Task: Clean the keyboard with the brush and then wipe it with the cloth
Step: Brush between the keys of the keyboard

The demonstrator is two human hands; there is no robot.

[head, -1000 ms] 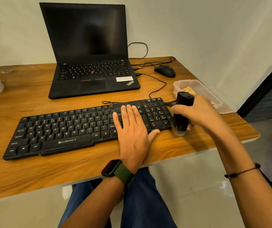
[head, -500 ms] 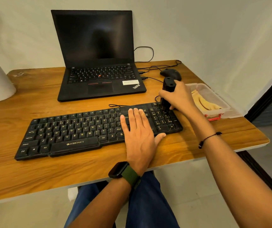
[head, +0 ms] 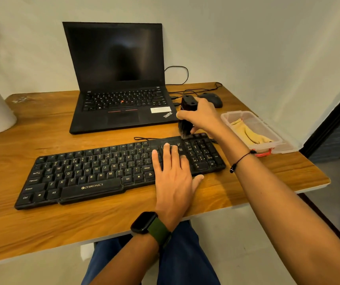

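Gripping the black brush (head: 187, 115), the right hand (head: 203, 117) has its fingers curled round the barrel; bristles point down and touch the far edge of the keyboard (head: 95, 173) by the number pad. Brush axis near upright, top tilted slightly away. Left hand (head: 174, 177) lies flat on the keys right of centre, fingers straight and close together, thumb out on the wooden desk (head: 41, 227). Keyboard long axis runs left-right. Yellow cloth (head: 249, 133) sits in a clear container (head: 276, 146) at right. Laptop (head: 119, 83) and mouse (head: 213, 99) behind.
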